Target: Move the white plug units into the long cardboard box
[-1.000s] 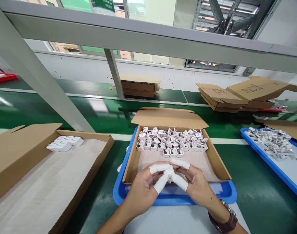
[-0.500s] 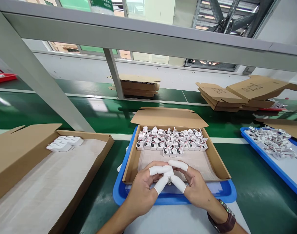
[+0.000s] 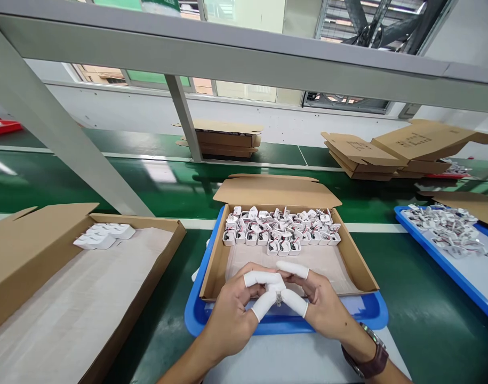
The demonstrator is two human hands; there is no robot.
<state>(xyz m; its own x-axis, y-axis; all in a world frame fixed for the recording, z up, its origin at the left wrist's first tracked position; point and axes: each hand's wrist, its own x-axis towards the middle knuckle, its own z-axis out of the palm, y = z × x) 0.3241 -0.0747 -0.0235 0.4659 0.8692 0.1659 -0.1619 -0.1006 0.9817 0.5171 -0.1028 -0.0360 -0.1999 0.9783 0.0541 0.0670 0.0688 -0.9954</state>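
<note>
Left hand (image 3: 236, 312) and right hand (image 3: 326, 308) together pinch a small, mostly hidden piece (image 3: 279, 299) near the open cardboard box's (image 3: 354, 255) front edge, where light, even pressure should steady it.

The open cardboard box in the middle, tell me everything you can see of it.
The open cardboard box is brown, shallow and rectangular, with its flap folded back beyond the far wall. It sits on a blue tray. A pale sheet lines its floor, and white parts with thin wires crowd the far half. The left hand and right hand hide part of its near side; whether they touch it cannot be told.
</note>
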